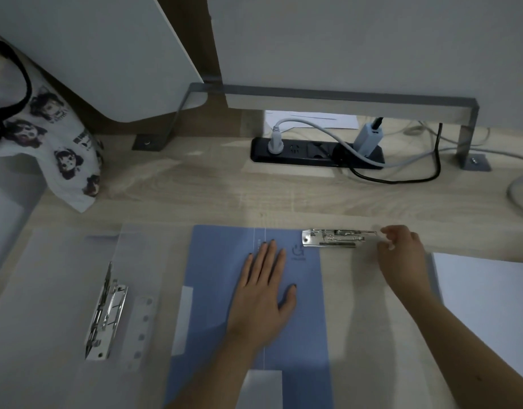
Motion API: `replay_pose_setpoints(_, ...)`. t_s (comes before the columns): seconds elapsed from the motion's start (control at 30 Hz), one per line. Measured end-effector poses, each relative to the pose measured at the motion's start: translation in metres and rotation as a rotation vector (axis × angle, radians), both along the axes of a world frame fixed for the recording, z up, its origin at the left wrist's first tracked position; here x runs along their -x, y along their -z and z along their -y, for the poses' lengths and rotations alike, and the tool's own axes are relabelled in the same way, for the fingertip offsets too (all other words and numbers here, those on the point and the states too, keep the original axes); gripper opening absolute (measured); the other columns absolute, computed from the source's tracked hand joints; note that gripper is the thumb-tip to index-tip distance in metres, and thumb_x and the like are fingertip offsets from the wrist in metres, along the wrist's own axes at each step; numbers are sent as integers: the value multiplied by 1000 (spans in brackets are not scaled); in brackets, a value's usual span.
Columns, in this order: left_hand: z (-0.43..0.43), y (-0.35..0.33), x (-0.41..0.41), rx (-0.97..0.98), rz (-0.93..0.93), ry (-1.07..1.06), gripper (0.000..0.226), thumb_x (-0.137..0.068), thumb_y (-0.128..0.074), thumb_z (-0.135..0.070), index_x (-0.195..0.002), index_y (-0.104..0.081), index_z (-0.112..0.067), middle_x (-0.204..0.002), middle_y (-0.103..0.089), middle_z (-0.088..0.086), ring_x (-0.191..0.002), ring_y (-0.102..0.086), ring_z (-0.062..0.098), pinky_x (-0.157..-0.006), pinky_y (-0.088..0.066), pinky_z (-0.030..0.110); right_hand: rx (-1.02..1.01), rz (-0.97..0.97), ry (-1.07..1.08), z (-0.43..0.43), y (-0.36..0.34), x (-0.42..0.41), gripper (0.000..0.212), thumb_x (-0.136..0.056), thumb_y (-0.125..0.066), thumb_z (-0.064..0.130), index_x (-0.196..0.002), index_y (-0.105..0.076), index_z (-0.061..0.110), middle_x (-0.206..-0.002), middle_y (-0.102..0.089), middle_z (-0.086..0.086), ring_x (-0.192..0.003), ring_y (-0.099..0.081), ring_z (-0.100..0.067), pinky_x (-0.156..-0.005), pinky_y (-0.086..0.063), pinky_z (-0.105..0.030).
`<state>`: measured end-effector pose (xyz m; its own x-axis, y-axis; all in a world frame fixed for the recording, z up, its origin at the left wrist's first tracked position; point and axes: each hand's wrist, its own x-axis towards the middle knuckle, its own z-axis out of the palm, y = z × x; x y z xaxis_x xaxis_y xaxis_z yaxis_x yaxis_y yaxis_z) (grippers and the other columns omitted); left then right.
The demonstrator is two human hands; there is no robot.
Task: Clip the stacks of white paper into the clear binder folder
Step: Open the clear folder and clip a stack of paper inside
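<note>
2 folders [301, 314] lie open; clips unloaded.

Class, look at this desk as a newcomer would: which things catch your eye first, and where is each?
The blue folder lies at centre, with the left hand flat on it. Right of its top edge, the right hand reaches the shiny metal clip. A second metal clip sits on the clear folder at left.

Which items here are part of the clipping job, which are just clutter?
Job:
- clear binder folder, open
- its metal clip
- white paper stack
- left hand, flat on blue folder
- right hand, at the clip

Clutter:
- second clear folder
- power strip
- printed tote bag
</note>
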<state>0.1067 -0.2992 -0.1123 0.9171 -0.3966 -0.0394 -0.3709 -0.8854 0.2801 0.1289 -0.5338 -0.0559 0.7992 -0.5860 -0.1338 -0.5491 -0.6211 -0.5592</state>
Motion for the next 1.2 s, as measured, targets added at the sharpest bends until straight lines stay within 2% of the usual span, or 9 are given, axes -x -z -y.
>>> replay_pose_setpoints(0.2,-2,1,-2,-9,-13,16,61,-94,-27,-44,-146,-24,-12,-155,-22,6,-144,-9,16,-115,-9,36,-41,16,-83,9,-5,44,26,-87,-49,2,-110,-59,6,-118,-51,-18,-87,-48,-21,-77,-33,-25)
replay_pose_setpoints(0.33,-1,0,-2,-23,-32,30,62,-96,-13,-45,-142,-30,-7,-151,-31,10,-141,-18,20,-115,-8,36,-41,-3,-63,32,-10,81,26,-87,-50,2,-109,-61,8,-119,-52,-17,-99,-55,-30,-79,-36,-27)
replay_pose_setpoints(0.4,6,-1,0,-4,-35,-19,59,-96,-19,-40,-139,-36,-4,-149,-34,13,-140,-21,24,-115,-6,34,-53,-17,-41,48,-14,100,25,-89,-48,4,-110,-60,9,-121,-52,-17,-103,-55,-30,-80,-37,-28)
replay_pose_setpoints(0.53,49,-26,19,260,-188,-170,56,-90,-38,-30,-142,-33,-6,-155,-21,10,-144,-17,27,-116,-8,27,-64,-8,9,78,-25,132,24,-89,-48,3,-108,-61,10,-121,-54,-16,-110,-54,-29,-84,-37,-30)
replay_pose_setpoints(0.67,118,-63,59,564,-380,-116,75,-72,-21,-48,-133,-46,-13,-141,-36,-6,-138,-26,10,-111,-12,13,-106,17,50,100,-34,149,24,-90,-48,4,-108,-60,14,-124,-53,-11,-116,-51,-27,-85,-37,-29)
replay_pose_setpoints(0.77,168,-75,86,717,-656,-89,48,-84,-38,-34,-127,-50,-18,-127,-41,-15,-129,-36,3,-110,-23,13,-115,-50,32,111,-31,155,27,-90,-48,4,-113,-59,13,-126,-53,-12,-115,-52,-29,-88,-38,-31)
replay_pose_setpoints(0.87,205,-79,99,736,-921,-247,36,-90,-47,-16,-126,-46,-22,-120,-43,-12,-114,-44,5,-95,-35,18,-97,-137,-27,118,-25,159,32,-86,-52,0,-116,-60,8,-124,-55,-17,-107,-56,-33,-90,-42,-33)
replay_pose_setpoints(0.97,222,-83,101,774,-1121,-463,11,-87,-45,-17,-87,-47,-27,-88,-47,-7,-83,-43,13,-67,-34,22,-59,-184,-110,118,-21,166,37,-79,-57,-4,-115,-60,7,-124,-54,-17,-103,-56,-35,-89,-44,-37)
replay_pose_setpoints(1.2,242,-83,94,828,-1074,-631,7,-67,-43,-25,-64,-42,-19,-68,-43,4,-65,-41,16,-60,-32,26,-21,-269,-227,111,-18,171,50,-85,-54,8,-133,-43,13,-140,-37,-10,-126,-37,-29,-103,-34,-33)
